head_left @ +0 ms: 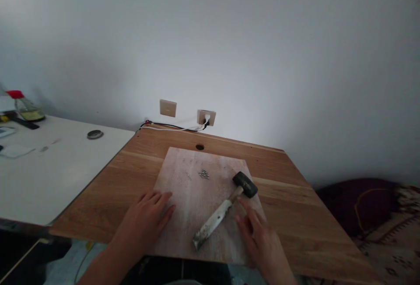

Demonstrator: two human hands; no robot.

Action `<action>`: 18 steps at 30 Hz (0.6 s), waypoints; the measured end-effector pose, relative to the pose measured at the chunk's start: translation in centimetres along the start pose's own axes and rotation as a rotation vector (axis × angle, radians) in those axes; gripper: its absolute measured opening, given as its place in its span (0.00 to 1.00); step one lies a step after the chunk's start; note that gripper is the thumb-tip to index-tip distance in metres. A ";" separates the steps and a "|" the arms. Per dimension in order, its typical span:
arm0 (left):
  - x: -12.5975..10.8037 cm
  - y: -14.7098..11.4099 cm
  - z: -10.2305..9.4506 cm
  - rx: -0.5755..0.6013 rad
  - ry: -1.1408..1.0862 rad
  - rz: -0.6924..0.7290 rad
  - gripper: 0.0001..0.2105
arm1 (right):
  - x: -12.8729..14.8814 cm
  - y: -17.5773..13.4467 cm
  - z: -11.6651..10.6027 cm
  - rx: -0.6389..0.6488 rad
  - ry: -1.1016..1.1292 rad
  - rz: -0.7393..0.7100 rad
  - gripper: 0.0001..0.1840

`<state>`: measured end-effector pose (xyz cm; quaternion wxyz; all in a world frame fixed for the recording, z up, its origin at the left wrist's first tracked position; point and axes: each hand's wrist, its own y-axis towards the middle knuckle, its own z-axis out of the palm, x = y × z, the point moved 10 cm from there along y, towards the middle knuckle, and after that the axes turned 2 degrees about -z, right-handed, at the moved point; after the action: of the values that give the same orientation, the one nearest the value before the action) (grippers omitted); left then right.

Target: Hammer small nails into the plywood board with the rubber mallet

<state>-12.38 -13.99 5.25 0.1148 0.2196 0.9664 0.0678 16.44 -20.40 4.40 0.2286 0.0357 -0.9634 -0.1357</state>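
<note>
A pale wooden board [193, 202] lies on the brown wooden table. Across its right half rests a mallet [215, 221] with a black head and a worn white handle, its head towards the back right. A small heap of nails [204, 174] lies near the board's far side, with a few tiny specks or nails further back that I cannot make out well. My left hand [144, 217] lies on the board's left edge, fingers stretched and holding nothing. Beside the mallet, my right hand [259, 234] rests at the board's right side, fingers apart and slightly bent, gripping nothing.
The brown table [288, 206] meets the wall, where cables [173, 126] run to a socket [206, 117]. To the left stands a white table [72, 158] with a tape roll [95, 134] and a red-capped bottle [29, 109]. Dark purple fabric [361, 202] is at the right.
</note>
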 end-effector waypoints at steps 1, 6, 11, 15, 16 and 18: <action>-0.6 1.2 0.2 0.051 -0.013 -0.002 0.14 | 0.5 0.4 0.7 0.071 0.057 0.031 0.29; -3.8 7.8 1.1 0.155 -0.062 0.035 0.13 | 2.5 2.6 3.3 0.277 0.245 0.141 0.24; -6.3 11.0 3.1 0.157 -0.098 0.156 0.13 | 0.1 1.5 3.8 0.256 0.717 0.398 0.19; -7.9 10.9 4.4 0.135 -0.072 0.303 0.11 | -2.4 -1.3 3.8 -0.003 1.326 0.667 0.26; -8.3 10.7 4.7 0.120 -0.051 0.342 0.11 | -2.6 -1.6 3.8 -0.051 1.408 0.694 0.27; -8.8 10.2 5.0 0.086 -0.012 0.412 0.11 | -2.4 -1.4 3.4 -0.085 1.432 0.666 0.28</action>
<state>0.79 -8.37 4.01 0.0946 0.4178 0.9023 0.0472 17.04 -20.61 0.03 0.8229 -0.1847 -0.5358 -0.0407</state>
